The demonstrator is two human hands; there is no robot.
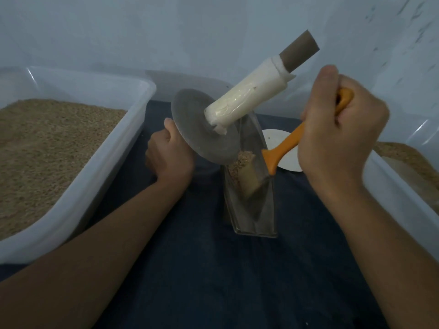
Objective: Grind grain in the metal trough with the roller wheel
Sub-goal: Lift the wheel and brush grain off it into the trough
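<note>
The trough (251,205) stands lengthwise on the dark cloth (213,269) in front of me, its near end closest to my body. My right hand (337,129) is curled tight round the orange handle of the brush (282,148); the bristles rest inside the trough against a small heap of grain (240,160). Beyond that, the wheel (202,127) is tilted, its lower edge at the trough. My left hand (168,150) grips the wheel from behind; its fingers are hidden. A white-wrapped handle (247,98) projects up and right. A white bin (78,148) of grain stands left, another bin (403,191) right.
</note>
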